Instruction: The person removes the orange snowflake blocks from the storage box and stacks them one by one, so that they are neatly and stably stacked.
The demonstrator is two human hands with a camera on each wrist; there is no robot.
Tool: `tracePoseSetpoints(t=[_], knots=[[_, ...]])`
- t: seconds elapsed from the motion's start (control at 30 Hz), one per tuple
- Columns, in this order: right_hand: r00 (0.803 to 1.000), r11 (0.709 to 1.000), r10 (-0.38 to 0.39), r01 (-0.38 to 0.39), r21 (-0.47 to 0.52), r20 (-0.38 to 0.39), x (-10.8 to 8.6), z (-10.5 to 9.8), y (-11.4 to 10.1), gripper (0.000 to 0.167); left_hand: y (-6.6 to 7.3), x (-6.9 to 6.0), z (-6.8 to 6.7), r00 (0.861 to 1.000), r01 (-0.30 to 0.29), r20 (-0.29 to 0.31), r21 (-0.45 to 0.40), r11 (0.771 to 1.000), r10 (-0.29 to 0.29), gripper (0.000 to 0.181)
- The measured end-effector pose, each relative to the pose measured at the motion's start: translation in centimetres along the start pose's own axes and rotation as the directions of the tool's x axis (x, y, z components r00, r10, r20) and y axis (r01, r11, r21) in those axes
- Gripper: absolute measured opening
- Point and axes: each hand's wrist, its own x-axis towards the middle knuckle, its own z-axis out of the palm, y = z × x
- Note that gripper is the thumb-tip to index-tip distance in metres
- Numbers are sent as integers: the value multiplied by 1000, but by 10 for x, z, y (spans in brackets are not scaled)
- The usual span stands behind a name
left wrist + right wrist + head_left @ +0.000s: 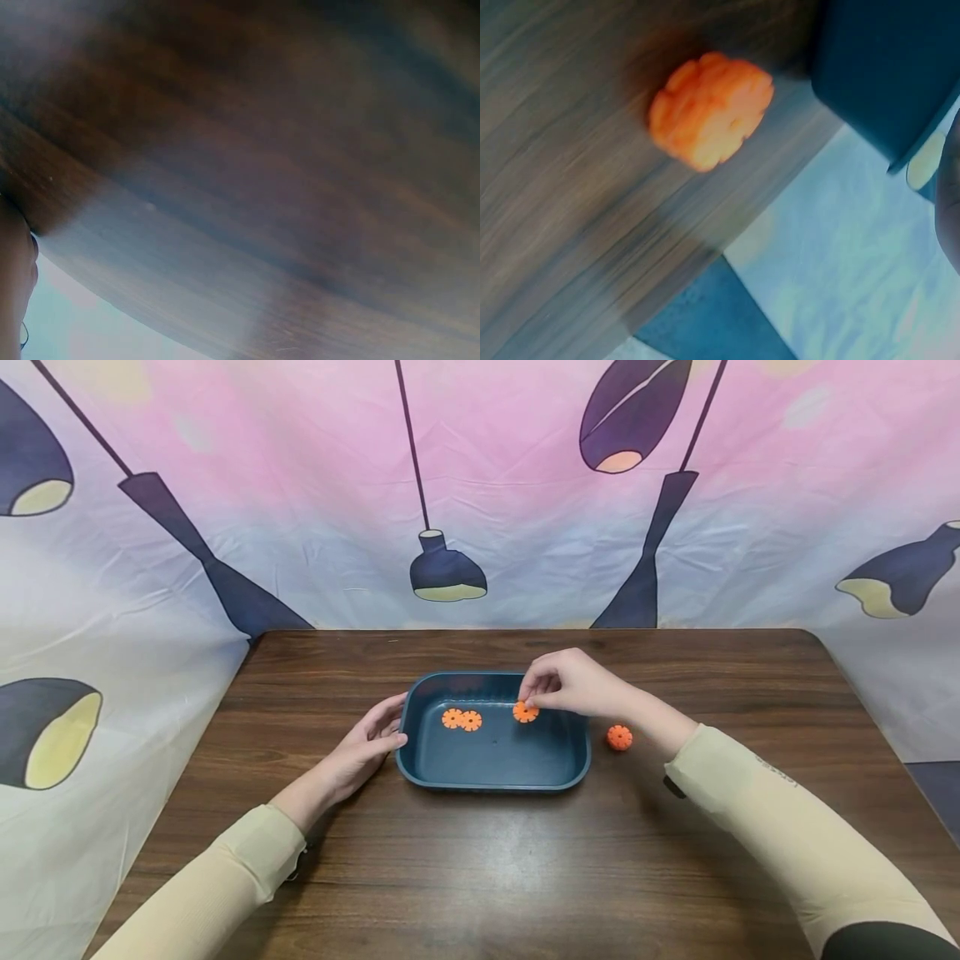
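My left hand (366,747) holds the left end of a dark blue tray (491,788), thumb at the rim and fingers along the outer wall. Over the tray's right half, my right hand (576,683) pinches an orange notched disc (526,713) between thumb and fingertips. Two similar orange discs (471,721) lie on the tray floor at the left, edges overlapping. Right of the tray, under my right forearm, sits a thick orange notched piece (619,738), like a stack of discs; it appears large in the right wrist view (711,112).
A brown wood-grain table (480,868) bears everything. Behind its far edge hangs a cloth (330,527) printed with dark lamps. The left wrist view holds mostly blurred tabletop (247,187).
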Motion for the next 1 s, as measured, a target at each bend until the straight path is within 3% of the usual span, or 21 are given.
tracePoseSetpoints(t=[0.5,0.77,1.0], knots=[[987,991,131,-127,49,-97,-43,-32,24,11,-3,1,-1,1000,-15,2,-4,1000,15,69],[970,978,207,-203,45,-124,-67,-44,34,7,-4,1,-2,1000,-8,0,2,1000,8,70],[964,972,233,-225,74,-127,-86,-47,43,8,-4,1,-1,1000,-13,2,5,1000,13,70]])
